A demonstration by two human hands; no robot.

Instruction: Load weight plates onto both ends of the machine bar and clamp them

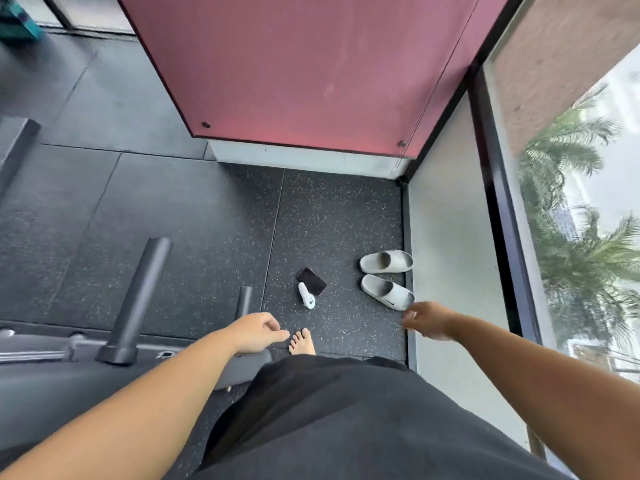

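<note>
Now both hands hang loose and hold nothing. The left hand [256,332] has soft, bent fingers. The right hand [429,320] is a bit blurry, with its fingers bent too. The black bar end [138,299] sits off to the left of the left hand, and its long side points up and away from the body. So the left hand is nearer to it. No weight plates show, so I think one must be fetched first

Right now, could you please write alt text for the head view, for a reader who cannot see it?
A person's empty left hand and right hand reach above a speckled black floor, one bare foot below. A phone and two pale slides lie ahead; a bare black machine peg stands at the left, no weight plates visible.
</note>
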